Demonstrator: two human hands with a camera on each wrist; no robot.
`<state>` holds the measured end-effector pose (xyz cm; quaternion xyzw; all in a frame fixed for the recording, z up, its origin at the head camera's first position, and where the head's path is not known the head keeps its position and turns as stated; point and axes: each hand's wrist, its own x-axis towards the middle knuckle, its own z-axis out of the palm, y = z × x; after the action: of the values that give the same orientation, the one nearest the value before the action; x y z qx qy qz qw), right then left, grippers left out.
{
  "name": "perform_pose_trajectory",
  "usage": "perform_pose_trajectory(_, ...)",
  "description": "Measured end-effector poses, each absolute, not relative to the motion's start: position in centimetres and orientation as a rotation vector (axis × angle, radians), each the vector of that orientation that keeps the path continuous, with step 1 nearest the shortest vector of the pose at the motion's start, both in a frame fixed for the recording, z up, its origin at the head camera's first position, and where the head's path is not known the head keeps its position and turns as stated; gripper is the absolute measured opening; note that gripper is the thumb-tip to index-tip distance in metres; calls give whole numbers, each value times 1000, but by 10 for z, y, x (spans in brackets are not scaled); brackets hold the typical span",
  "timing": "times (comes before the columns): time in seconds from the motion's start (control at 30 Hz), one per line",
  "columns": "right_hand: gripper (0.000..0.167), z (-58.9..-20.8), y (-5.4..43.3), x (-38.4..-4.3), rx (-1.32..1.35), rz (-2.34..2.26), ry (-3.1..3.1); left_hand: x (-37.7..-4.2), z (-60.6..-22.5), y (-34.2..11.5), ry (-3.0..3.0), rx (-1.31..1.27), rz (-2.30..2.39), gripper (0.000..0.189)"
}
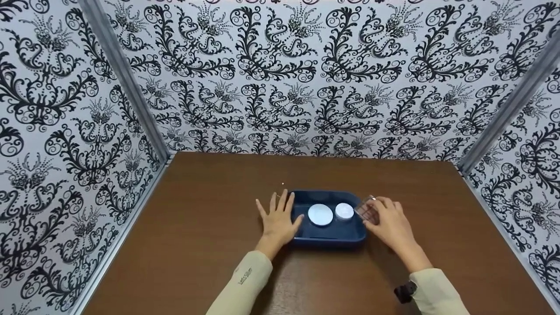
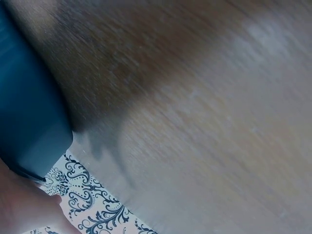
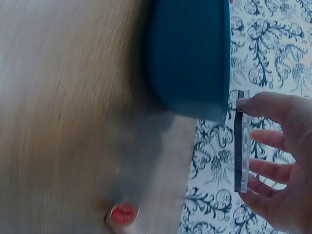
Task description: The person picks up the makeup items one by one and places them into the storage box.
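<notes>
A dark blue tray [image 1: 328, 242] stands on the table with two white round things inside: a larger flat disc [image 1: 320, 215] and a smaller white-topped round container [image 1: 344, 211]. My left hand [image 1: 278, 223] spreads its straight fingers over the tray's left rim; in the left wrist view only part of that hand [image 2: 24, 207] shows below the tray wall [image 2: 31, 107]. At the right rim, my right hand [image 1: 389, 221] pinches a clear, flat rectangular case [image 1: 366, 210]. The right wrist view shows this case [image 3: 242, 144] edge-on, dark along one side, between thumb and fingers.
Brown wooden table [image 1: 210, 210] surrounds the tray. Patterned walls [image 1: 280, 87] enclose the back and both sides. A small thing with a round red top [image 3: 123, 213] appears low in the right wrist view. A dark device [image 1: 404, 292] sits at the right sleeve.
</notes>
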<state>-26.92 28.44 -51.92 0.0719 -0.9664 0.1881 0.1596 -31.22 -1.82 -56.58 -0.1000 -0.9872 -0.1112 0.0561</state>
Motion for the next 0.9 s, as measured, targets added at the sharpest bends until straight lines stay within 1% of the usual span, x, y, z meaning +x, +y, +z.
perform_pose_trajectory(0.37, 50, -526, 238, -277, 356, 567, -2744, -315, -567, -18, -2997, -291, -344, 77)
perform_pose_trajectory(0.9, 44, -545, 172, -292, 519, 629, -2837, -315, -567, -17, -2998, -267, -294, 76)
